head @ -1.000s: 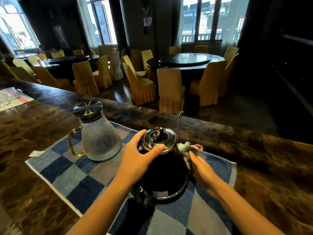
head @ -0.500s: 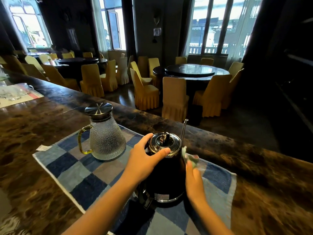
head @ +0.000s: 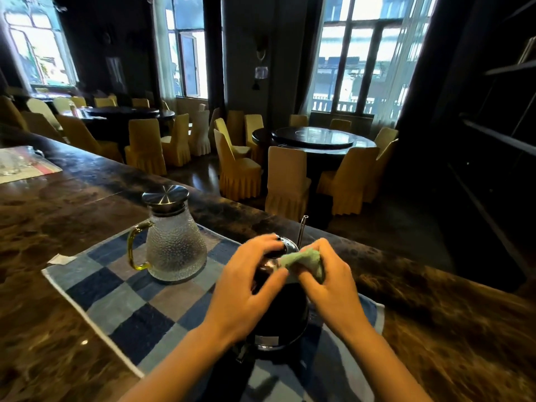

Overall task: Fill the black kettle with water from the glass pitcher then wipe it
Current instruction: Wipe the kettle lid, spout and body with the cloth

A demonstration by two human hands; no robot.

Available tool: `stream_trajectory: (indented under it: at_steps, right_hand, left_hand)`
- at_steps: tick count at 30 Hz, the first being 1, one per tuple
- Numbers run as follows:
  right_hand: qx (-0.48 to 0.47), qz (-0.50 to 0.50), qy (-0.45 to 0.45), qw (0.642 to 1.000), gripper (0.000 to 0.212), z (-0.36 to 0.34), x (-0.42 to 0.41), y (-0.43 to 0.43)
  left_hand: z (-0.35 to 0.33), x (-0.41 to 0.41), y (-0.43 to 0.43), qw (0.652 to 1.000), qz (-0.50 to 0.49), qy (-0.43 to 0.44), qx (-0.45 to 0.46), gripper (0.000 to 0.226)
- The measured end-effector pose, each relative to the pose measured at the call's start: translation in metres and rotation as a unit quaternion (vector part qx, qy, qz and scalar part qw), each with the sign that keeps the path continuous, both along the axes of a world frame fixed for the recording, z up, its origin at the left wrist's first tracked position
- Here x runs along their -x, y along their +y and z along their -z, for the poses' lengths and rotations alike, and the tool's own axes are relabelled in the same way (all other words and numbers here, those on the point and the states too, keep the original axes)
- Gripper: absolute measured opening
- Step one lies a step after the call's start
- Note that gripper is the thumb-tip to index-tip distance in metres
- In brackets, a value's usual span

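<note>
The black kettle (head: 282,314) stands on a blue checked cloth mat (head: 130,300) on the dark counter, its thin spout (head: 301,230) rising behind. My left hand (head: 246,288) grips the kettle's top over the shiny lid, fingers curled round it. My right hand (head: 327,282) holds a green cloth (head: 304,264) bunched against the lid's right side. The textured glass pitcher (head: 174,245), with its steel lid on and a yellow-tinted handle, stands upright on the mat to the kettle's left, apart from both hands.
The marbled brown counter (head: 58,213) runs left to right. A scrap of paper (head: 61,259) lies by the mat's left corner, and glassware on a tray (head: 20,165) sits far left. Beyond the counter edge are round tables and yellow-covered chairs (head: 287,181).
My right hand has risen with the green cloth from the kettle's right side up to the lid. My left hand stays on top of the kettle, now curled further over it.
</note>
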State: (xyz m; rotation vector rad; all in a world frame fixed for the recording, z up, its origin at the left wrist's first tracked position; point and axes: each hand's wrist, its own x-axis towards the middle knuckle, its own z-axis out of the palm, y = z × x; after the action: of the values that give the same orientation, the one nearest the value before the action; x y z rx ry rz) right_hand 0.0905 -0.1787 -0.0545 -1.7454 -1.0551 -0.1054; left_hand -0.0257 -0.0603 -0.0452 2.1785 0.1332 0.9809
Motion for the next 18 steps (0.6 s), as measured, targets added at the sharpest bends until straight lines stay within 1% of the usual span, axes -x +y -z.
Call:
stream_trajectory:
  at_steps: [2, 4, 5, 6, 7, 9, 10, 11, 12, 13, 14, 15, 17, 18]
  right_hand:
    - [0.053, -0.03, -0.016, 0.998, 0.018, -0.012, 0.006, 0.002]
    - [0.072, -0.081, -0.012, 0.994, 0.018, -0.023, 0.013, 0.003]
    - [0.078, -0.121, 0.002, 0.99, 0.021, -0.029, 0.014, 0.002]
    - [0.084, -0.173, 0.03, 0.981, 0.025, -0.034, 0.012, 0.001]
    - [0.089, -0.233, 0.081, 0.965, 0.029, -0.039, 0.009, -0.001]
    - [0.092, -0.324, 0.222, 0.915, 0.037, -0.045, 0.004, -0.002]
    - [0.099, -0.35, 0.277, 0.89, 0.037, -0.045, 0.002, -0.001]
    - [0.116, -0.363, 0.3, 0.874, 0.035, -0.044, -0.001, 0.002]
    - [0.14, -0.369, 0.293, 0.871, 0.032, -0.044, -0.002, 0.007]
    - [0.163, -0.372, 0.264, 0.875, 0.028, -0.043, -0.003, 0.012]
    - [0.177, -0.37, 0.225, 0.884, 0.024, -0.044, -0.003, 0.018]
    - [0.169, -0.361, 0.188, 0.898, 0.018, -0.046, -0.001, 0.023]
    - [0.105, -0.309, 0.13, 0.937, 0.002, -0.055, 0.002, 0.034]
    - [0.07, -0.271, 0.099, 0.955, 0.002, -0.06, 0.003, 0.04]
  left_hand:
    - [-0.006, 0.005, -0.008, 1.0, 0.013, 0.0, 0.01, 0.024]
    - [-0.012, 0.005, -0.007, 0.998, 0.013, -0.005, 0.062, 0.01]
    - [-0.015, 0.006, -0.004, 0.995, 0.013, -0.007, 0.094, 0.01]
    - [-0.017, 0.008, 0.002, 0.993, 0.016, -0.004, 0.121, 0.013]
    - [-0.019, 0.011, 0.008, 0.989, 0.023, 0.008, 0.143, 0.017]
    - [-0.022, 0.021, 0.017, 0.976, 0.073, 0.041, 0.202, 0.023]
    - [-0.023, 0.027, 0.02, 0.961, 0.105, 0.055, 0.25, 0.025]
    - [-0.023, 0.031, 0.023, 0.94, 0.129, 0.063, 0.31, 0.026]
    - [-0.025, 0.035, 0.025, 0.916, 0.143, 0.064, 0.368, 0.023]
    - [-0.026, 0.039, 0.027, 0.896, 0.151, 0.061, 0.412, 0.016]
    - [-0.028, 0.043, 0.028, 0.884, 0.157, 0.06, 0.437, 0.015]
    - [-0.031, 0.047, 0.03, 0.879, 0.162, 0.064, 0.444, 0.015]
    - [-0.037, 0.056, 0.034, 0.889, 0.138, 0.07, 0.431, 0.013]
    - [-0.041, 0.06, 0.037, 0.897, 0.112, 0.058, 0.424, 0.013]
